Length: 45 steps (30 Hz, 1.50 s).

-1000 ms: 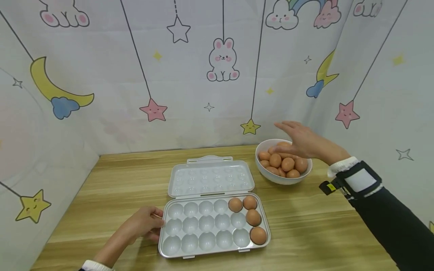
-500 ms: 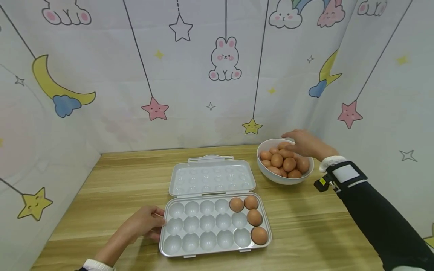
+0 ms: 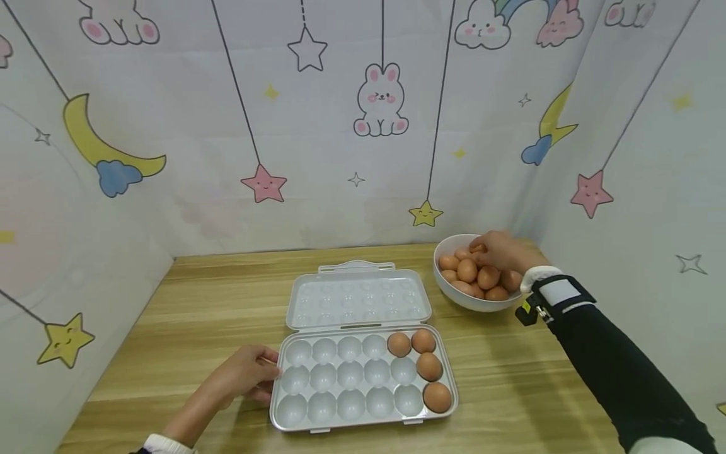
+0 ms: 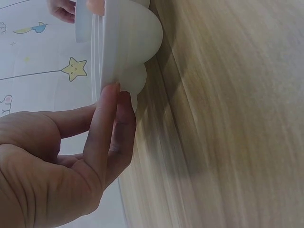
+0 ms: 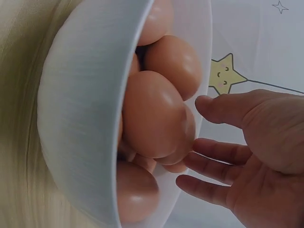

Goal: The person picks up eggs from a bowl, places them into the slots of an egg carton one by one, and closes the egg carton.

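A white plastic egg carton [image 3: 350,378] lies on the table, its lid [image 3: 363,299] folded back. Several brown eggs [image 3: 437,397] sit in cups at its right end. My left hand [image 3: 244,374] holds the carton's left edge; in the left wrist view the fingertips [image 4: 110,90] meet its rim. Behind the carton on the right stands a white bowl [image 3: 479,305] full of brown eggs [image 5: 154,114]. Over it is my right hand [image 3: 501,250], fingers reaching down to the eggs at the back. The right wrist view shows thumb and fingers spread beside the eggs, gripping none.
The wooden table [image 3: 227,296] runs back to a white curtain [image 3: 317,145] printed with stars, moons and rabbits. The bowl stands close to that curtain. A strap with a small camera [image 3: 526,313] sits on my right wrist.
My right hand has come down from above the bowl onto the eggs inside, its fingers drawing closer together. The left hand stays at the carton's edge. The head view has shifted slightly.
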{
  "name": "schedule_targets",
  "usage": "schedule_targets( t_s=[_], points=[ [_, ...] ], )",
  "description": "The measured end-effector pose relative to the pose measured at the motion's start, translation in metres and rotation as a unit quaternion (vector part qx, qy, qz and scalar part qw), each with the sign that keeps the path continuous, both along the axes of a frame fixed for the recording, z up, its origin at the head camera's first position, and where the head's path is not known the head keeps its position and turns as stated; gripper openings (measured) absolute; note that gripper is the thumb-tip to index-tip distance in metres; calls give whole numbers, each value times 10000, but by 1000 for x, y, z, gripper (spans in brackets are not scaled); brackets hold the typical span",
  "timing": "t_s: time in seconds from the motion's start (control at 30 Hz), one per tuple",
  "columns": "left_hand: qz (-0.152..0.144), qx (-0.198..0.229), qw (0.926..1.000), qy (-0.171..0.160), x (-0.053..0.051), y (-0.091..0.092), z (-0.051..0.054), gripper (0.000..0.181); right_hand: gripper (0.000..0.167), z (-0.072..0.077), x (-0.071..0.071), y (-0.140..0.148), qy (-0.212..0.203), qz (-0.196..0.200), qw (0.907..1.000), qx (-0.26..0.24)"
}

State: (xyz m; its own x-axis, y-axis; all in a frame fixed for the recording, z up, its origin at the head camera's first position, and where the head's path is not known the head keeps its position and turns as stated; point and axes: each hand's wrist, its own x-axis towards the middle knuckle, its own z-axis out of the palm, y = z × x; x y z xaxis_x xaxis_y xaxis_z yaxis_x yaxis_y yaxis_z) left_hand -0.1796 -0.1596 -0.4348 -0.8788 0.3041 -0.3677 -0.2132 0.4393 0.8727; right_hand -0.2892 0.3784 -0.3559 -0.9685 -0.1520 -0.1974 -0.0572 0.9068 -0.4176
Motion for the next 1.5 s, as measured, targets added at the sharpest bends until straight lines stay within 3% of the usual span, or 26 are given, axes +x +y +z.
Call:
schedule_targets(
  t_s=[0.13, 0.37, 0.47, 0.63, 0.87, 1.03, 1.1, 1.17, 1.27, 1.33, 1.4, 1.5],
  points=[
    [-24, 3, 10000, -2, 0, 1, 1, 33, 35, -6, 2, -1, -194, -252, 9970, -700],
    [-22, 61, 10000, -18, 0, 1, 0, 32, 30, -18, -3, -5, -267, -622, 9941, -844],
    [-44, 85, 10000, -18, -1, 0, -2, 32, 34, -19, -2, -11, -447, -954, 9877, -1159],
    [16, 40, 10000, -33, 0, 1, -2, 31, 34, -21, -1, -14, -548, -1189, 9805, -1468],
    [-71, 110, 9999, -24, 1, 0, -2, 31, 38, -24, -1, -13, -320, -1071, 9886, -1010],
    [-129, 194, 9997, -13, 1, -1, -3, 32, 29, -23, 2, -14, 57, -933, 9927, -756],
    [-133, 207, 9997, -15, 2, -1, -3, 32, 28, -21, 4, -13, -24, -1065, 9890, -1030],
    [-131, 205, 9997, -16, 2, -1, -3, 32, 31, -20, 6, -12, -302, -1332, 9777, -1596],
    [-108, 204, 9997, -13, 2, -1, -4, 32, 42, -14, 9, -10, -550, -1511, 9678, -1936],
    [-99, 202, 9997, -7, 1, -1, -4, 32, 48, -10, 11, -8, -400, -1323, 9770, -1622],
    [-88, 204, 9998, -3, 1, -1, -5, 32, 52, -3, 12, -6, -21, -1038, 9905, -898],
    [-65, 164, 9998, 7, 1, 0, -4, 32, 50, 6, 14, -5, 361, -831, 9956, -247]
  ],
)
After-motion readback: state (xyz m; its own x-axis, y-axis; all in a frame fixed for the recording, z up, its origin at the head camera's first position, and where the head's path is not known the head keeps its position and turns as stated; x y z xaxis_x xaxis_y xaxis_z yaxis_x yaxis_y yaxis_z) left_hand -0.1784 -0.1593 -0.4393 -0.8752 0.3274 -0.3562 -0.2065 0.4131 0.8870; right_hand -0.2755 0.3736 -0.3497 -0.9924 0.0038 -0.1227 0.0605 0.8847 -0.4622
